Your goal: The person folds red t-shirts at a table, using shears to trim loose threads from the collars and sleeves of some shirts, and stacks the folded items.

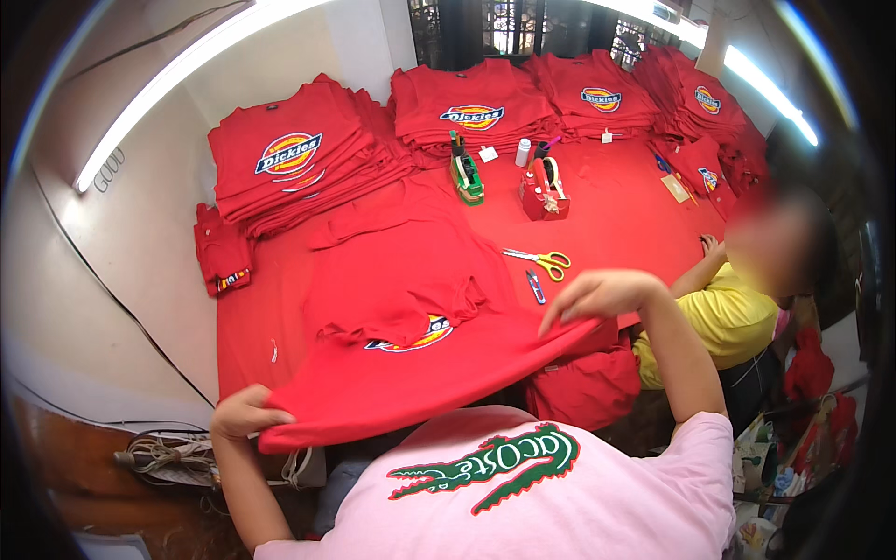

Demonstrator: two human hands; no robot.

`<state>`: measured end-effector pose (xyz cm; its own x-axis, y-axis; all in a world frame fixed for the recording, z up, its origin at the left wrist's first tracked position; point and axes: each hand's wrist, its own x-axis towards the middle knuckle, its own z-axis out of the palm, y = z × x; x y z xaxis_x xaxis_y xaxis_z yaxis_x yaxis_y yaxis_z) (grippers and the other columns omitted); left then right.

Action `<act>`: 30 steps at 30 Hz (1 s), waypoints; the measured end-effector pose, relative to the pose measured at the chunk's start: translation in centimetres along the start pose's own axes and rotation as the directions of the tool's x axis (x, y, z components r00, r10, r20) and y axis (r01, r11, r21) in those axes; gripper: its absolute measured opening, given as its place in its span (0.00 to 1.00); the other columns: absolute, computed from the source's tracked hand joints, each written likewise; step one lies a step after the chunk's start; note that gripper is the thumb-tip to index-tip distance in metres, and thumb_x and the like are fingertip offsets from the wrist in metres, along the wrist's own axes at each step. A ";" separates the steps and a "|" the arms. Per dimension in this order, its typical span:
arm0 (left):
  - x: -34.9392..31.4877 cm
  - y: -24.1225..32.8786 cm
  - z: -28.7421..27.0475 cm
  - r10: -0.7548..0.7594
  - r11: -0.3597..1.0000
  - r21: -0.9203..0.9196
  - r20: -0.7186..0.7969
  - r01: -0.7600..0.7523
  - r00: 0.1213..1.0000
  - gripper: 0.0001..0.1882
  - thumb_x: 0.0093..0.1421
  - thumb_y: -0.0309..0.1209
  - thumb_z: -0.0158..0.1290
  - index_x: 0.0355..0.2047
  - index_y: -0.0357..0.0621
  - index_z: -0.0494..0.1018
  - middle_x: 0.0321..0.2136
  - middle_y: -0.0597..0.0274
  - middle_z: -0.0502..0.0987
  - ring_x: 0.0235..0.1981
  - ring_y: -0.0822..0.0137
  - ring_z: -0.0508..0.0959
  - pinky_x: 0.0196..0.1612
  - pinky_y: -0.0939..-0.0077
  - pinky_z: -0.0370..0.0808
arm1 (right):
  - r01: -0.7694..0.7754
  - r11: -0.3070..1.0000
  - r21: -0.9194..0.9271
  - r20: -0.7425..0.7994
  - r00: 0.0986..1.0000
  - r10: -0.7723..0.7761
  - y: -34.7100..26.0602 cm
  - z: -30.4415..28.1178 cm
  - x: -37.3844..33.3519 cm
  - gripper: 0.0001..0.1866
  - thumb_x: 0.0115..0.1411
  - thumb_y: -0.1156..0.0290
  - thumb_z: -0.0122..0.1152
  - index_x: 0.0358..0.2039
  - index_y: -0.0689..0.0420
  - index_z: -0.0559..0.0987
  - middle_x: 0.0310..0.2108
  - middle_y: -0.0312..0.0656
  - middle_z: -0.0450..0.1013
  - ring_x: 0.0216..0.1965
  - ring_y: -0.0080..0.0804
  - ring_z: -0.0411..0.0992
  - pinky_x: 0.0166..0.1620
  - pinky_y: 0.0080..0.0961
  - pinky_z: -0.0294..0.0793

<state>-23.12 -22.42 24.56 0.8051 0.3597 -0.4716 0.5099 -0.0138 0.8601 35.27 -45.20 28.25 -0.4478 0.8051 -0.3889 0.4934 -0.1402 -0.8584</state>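
A red T-shirt [420, 373] with a round printed logo lies across the near part of the table, its upper part loosely bunched over the print. Its hem stretches toward me above the table's front edge. At the hem's left corner, my left hand [245, 411] is closed on the cloth. My right hand [607, 294] is over the shirt's right edge, fingers stretched out and pointing down to the left, close to or touching the fabric. Yellow-handled scissors [543, 261] and small blue thread snips [535, 287] lie just beyond my right hand.
Stacks of folded red shirts [299, 159] line the table's back and left. A green tape dispenser [467, 177], a red dispenser [545, 191] and a white bottle [523, 152] stand mid-table. At the right sits another person in a yellow shirt [719, 322]. Red cloth [588, 387] hangs beside me.
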 end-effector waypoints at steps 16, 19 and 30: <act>4.9 11.6 -4.2 0.367 0.478 -0.059 -0.893 -0.876 0.261 0.28 0.75 0.45 0.48 0.61 0.30 0.69 0.59 0.49 0.75 0.62 0.59 0.74 0.66 0.59 0.69 | 0.265 0.775 -0.573 -0.811 -0.048 -0.583 -7.9 -6.5 4.0 0.16 0.71 0.74 0.54 0.57 0.57 0.81 0.57 0.40 0.78 0.58 0.27 0.74 0.64 0.25 0.68; 5.1 3.9 -0.9 0.200 0.636 -0.086 -0.941 -0.767 0.272 0.27 0.73 0.45 0.52 0.60 0.33 0.71 0.59 0.51 0.76 0.61 0.60 0.75 0.65 0.59 0.71 | 0.686 0.727 -0.035 -0.965 0.167 -0.203 -2.0 -1.9 5.0 0.16 0.68 0.81 0.56 0.55 0.63 0.80 0.56 0.43 0.78 0.60 0.29 0.73 0.65 0.27 0.67; 9.0 -36.5 18.7 -0.541 0.645 -0.716 -0.180 0.267 0.822 0.15 0.68 0.39 0.57 0.48 0.44 0.79 0.45 0.62 0.82 0.45 0.64 0.82 0.48 0.63 0.78 | -0.256 0.660 0.706 -0.292 0.744 0.601 34.6 27.1 3.5 0.13 0.62 0.78 0.64 0.47 0.59 0.85 0.41 0.36 0.83 0.43 0.27 0.79 0.46 0.29 0.79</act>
<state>-28.85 -36.16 -14.72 0.3316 0.4710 -0.8175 0.3269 0.7554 0.5679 30.57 -62.81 -11.88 0.1812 0.6830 -0.7076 -0.0860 -0.7057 -0.7032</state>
